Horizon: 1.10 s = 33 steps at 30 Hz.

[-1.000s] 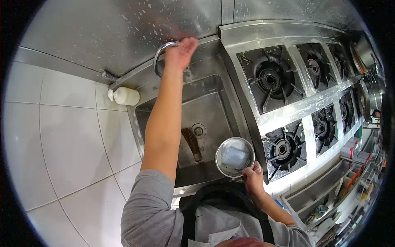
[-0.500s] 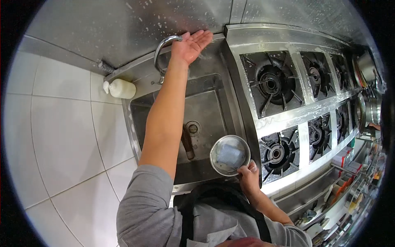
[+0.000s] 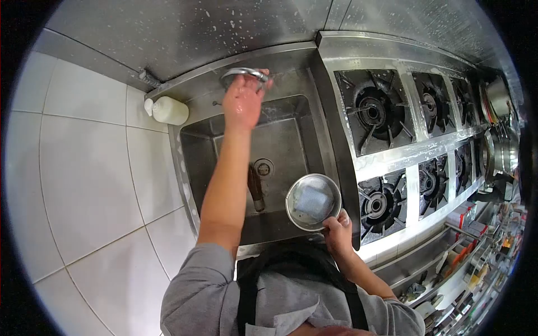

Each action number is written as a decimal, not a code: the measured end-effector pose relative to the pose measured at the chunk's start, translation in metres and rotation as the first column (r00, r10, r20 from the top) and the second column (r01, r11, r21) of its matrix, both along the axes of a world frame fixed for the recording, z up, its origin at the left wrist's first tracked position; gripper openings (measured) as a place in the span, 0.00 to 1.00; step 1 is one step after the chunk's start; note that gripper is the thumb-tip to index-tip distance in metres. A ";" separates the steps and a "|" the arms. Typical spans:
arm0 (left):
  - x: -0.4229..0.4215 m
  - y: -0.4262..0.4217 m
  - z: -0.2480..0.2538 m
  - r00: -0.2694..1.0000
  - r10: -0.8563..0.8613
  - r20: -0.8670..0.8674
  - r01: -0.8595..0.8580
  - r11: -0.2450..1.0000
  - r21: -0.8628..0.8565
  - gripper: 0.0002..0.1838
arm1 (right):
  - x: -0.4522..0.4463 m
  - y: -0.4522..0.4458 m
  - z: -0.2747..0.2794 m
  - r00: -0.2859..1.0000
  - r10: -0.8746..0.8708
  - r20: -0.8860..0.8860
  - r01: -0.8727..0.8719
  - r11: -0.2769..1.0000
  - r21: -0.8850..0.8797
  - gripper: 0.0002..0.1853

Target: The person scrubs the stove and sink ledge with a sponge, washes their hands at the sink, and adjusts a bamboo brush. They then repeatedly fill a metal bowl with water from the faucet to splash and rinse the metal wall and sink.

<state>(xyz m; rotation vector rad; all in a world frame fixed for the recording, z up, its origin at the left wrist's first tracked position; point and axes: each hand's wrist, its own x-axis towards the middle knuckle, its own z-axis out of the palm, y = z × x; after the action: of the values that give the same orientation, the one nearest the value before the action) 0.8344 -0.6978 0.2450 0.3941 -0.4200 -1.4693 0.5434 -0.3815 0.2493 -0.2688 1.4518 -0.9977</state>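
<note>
My left hand (image 3: 244, 105) is raised at the chrome faucet (image 3: 242, 71) at the back of the sink (image 3: 280, 145), wet, with its fingers apart beside and partly behind the spout. My right hand (image 3: 337, 228) is closed on the near edge of a round metal bowl (image 3: 290, 208), held over the sink's front right corner. A grey-blue scouring pad (image 3: 314, 203) lies inside the bowl. A brown bristle brush (image 3: 255, 190) rests on the sink floor next to the drain (image 3: 263, 167).
A white pump bottle (image 3: 170, 111) stands at the sink's back left corner. To the right is a stove (image 3: 386, 159) with several burners. Shelves (image 3: 417, 263) with kitchen items are at the lower right. A wet metal wall (image 3: 224, 28) rises behind.
My left hand has turned from palm up beside the spout to back up, and has come lower towards the spout's near side. My right hand still holds the bowl, now slightly higher in view.
</note>
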 end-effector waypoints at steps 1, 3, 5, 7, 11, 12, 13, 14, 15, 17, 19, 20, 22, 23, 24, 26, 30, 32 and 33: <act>-0.009 -0.002 -0.007 1.000 0.003 -0.001 -0.003 1.000 0.002 0.19 | 0.003 0.002 0.001 1.000 -0.027 0.012 0.027 0.999 -0.020 0.07; -0.022 -0.014 -0.042 0.962 0.043 -0.270 0.087 0.888 0.452 0.20 | -0.006 0.015 -0.019 1.000 0.011 0.004 -0.011 1.000 -0.002 0.07; -0.037 -0.048 -0.086 0.923 0.211 -0.322 0.045 0.771 0.635 0.20 | -0.014 0.019 -0.020 0.999 0.053 -0.012 -0.053 0.999 0.002 0.08; -0.042 -0.076 -0.090 0.865 0.375 -0.334 0.037 0.615 0.787 0.21 | -0.011 0.017 0.000 0.999 0.046 0.004 -0.046 0.996 0.079 0.08; -0.048 -0.094 -0.060 0.770 0.560 -0.304 -0.308 0.745 0.591 0.24 | -0.014 0.020 0.015 1.000 -0.016 -0.001 0.016 0.998 0.061 0.08; -0.055 -0.092 -0.049 0.821 0.491 -0.292 -0.221 0.745 0.630 0.24 | -0.020 0.023 0.011 1.000 -0.018 0.001 0.018 0.998 0.064 0.08; -0.061 -0.088 -0.039 0.864 0.416 -0.283 -0.134 0.733 0.667 0.23 | -0.026 0.027 0.003 1.000 -0.006 -0.010 0.006 0.998 0.061 0.08; -0.064 -0.087 -0.039 0.835 0.459 -0.304 -0.148 0.719 0.679 0.22 | -0.029 0.031 -0.003 1.000 0.004 -0.022 -0.003 0.998 0.058 0.09; -0.066 -0.088 -0.039 0.837 0.455 -0.302 -0.144 0.717 0.682 0.22 | -0.030 0.034 -0.009 1.000 -0.002 -0.022 0.004 0.998 0.061 0.09; -0.067 -0.091 -0.034 0.776 0.574 -0.263 -0.299 0.701 0.648 0.20 | -0.034 0.035 -0.014 0.999 -0.045 0.002 0.045 0.998 0.046 0.11; -0.092 -0.091 -0.032 0.845 0.469 -0.257 -0.303 0.815 0.494 0.20 | -0.037 0.037 -0.010 0.999 -0.053 -0.008 0.053 0.997 0.055 0.11; -0.108 -0.092 -0.033 0.904 0.365 -0.222 -0.287 0.903 0.319 0.19 | -0.037 0.037 -0.008 0.998 -0.060 -0.010 0.060 0.996 0.062 0.11; -0.148 -0.104 -0.038 0.931 0.328 -0.162 -0.255 0.899 0.357 0.18 | -0.037 0.040 -0.006 0.997 -0.062 -0.037 0.064 0.996 0.058 0.11; -0.174 -0.111 -0.044 0.936 0.334 -0.108 -0.263 0.871 0.415 0.17 | -0.038 0.043 -0.005 0.996 -0.066 -0.053 0.069 0.996 0.053 0.11; -0.199 -0.104 -0.047 0.945 0.325 -0.046 -0.294 0.900 0.320 0.22 | -0.039 0.046 -0.004 0.993 -0.059 -0.103 0.066 0.995 0.068 0.10; -0.226 -0.077 -0.061 0.948 0.278 0.157 -0.308 0.925 0.223 0.26 | -0.042 0.050 0.012 0.987 -0.016 -0.158 0.033 0.993 0.109 0.10; -0.238 0.033 -0.092 0.608 0.086 0.790 -0.087 0.995 -0.041 0.42 | -0.035 0.054 0.044 0.986 0.008 -0.166 0.007 0.996 0.092 0.13; -0.212 0.082 -0.116 0.498 -0.107 0.861 0.142 0.989 0.041 0.41 | -0.041 0.062 0.041 0.990 -0.036 -0.133 0.046 0.996 0.077 0.14; -0.190 0.089 -0.131 0.403 -0.171 0.899 0.262 0.963 0.066 0.41 | -0.037 0.056 0.045 0.991 -0.032 -0.130 0.041 0.997 0.072 0.14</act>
<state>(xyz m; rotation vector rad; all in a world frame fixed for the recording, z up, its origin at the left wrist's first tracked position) 0.6447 -0.6084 0.1142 1.1187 -1.4680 -1.3633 0.5066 -0.3251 0.2940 -0.2570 1.6125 -0.9680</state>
